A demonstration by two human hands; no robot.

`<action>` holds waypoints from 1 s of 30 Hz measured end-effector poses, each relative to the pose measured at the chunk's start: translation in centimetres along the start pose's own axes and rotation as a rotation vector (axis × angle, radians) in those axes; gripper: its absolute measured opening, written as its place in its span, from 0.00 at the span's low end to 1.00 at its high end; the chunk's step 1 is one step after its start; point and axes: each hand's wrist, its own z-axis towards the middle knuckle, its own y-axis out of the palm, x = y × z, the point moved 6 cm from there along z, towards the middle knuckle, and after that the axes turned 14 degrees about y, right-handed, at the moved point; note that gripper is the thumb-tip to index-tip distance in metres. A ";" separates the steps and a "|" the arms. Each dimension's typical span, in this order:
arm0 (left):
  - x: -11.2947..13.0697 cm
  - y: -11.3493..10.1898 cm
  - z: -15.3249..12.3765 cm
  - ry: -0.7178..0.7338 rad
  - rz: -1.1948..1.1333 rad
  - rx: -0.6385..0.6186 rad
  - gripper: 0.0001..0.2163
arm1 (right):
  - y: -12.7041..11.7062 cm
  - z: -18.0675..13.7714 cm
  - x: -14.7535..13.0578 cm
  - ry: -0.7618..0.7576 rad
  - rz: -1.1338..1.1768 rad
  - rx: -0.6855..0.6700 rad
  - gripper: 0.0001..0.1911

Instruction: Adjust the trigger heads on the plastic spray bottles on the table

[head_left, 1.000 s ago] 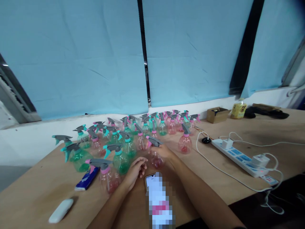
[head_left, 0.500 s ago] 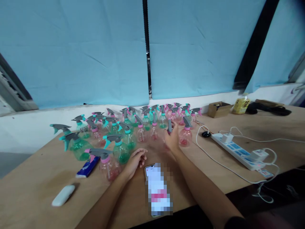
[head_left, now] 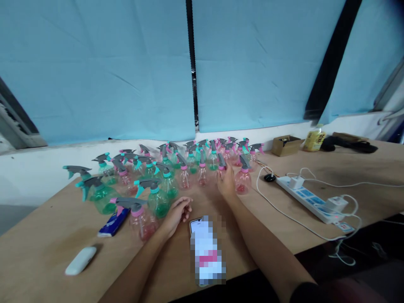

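At the left of the table (head_left: 41,261), a white case (head_left: 81,261) and a blue packet (head_left: 113,223) lie flat, and a pink front bottle (head_left: 143,223) stands just beside the left forearm (head_left: 143,261); an outward swing of that arm could topple it, though I cannot tell whether they touch. The left hand (head_left: 179,214) rests with fingers loosely curled, nothing visible between them, near a green bottle (head_left: 158,204). Right of it, the phone (head_left: 196,229) lies between the arms. Further right, the right hand (head_left: 226,184) reaches to a pink-collared spray bottle (head_left: 221,162), its fingers closed about the body: thumb on the left side, fingers on the right, gray head above them. The fingertips are hidden, so how hard they press is unclear. Beyond, a neighbouring bottle (head_left: 243,184) stands close by the knuckles; a careless sideways move might knock it over toward the white cable (head_left: 277,214) and the power strip (head_left: 303,198), and a forward shove could tip the crowded bottles behind.
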 end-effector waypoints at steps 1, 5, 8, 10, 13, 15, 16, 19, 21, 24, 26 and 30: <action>0.0 0.0 0.0 0.000 0.002 0.000 0.15 | 0.1 0.1 0.2 0.014 0.017 -0.014 0.26; 0.3 0.1 -0.1 0.002 0.014 0.003 0.15 | 0.5 0.0 0.8 0.050 0.034 -0.053 0.29; 0.5 0.3 -0.3 -0.002 0.012 0.008 0.14 | 0.7 -0.1 1.0 0.054 0.030 -0.045 0.34; 0.6 0.4 -0.3 -0.002 0.010 0.004 0.14 | 0.7 -0.2 1.1 0.051 0.033 -0.049 0.36; 0.6 0.4 -0.3 0.002 0.010 -0.006 0.14 | 0.7 -0.1 1.2 0.043 0.043 -0.072 0.36; 0.4 0.4 -0.3 0.001 0.015 -0.010 0.13 | 0.6 -0.1 1.2 0.036 0.047 -0.080 0.36; 0.4 0.4 -0.3 0.001 0.018 -0.013 0.13 | 0.5 -0.1 1.2 0.035 0.048 -0.083 0.36; 0.3 0.4 -0.2 0.005 0.018 -0.017 0.13 | 0.5 -0.2 0.8 0.034 0.049 -0.090 0.36; 0.4 0.4 -0.1 0.003 0.010 -0.016 0.13 | 0.2 -0.3 0.3 0.033 0.052 -0.060 0.37; 0.4 0.5 -0.1 -0.004 0.001 -0.020 0.13 | -1.0 -0.5 -1.2 0.025 0.065 0.041 0.35; 0.5 0.6 -0.2 -0.004 0.004 -0.021 0.13 | -2.0 -0.6 -2.7 0.004 0.071 0.091 0.34; 0.5 0.5 -0.2 -0.008 0.008 -0.023 0.13 | -4.5 -0.7 -5.5 -0.073 0.115 0.162 0.30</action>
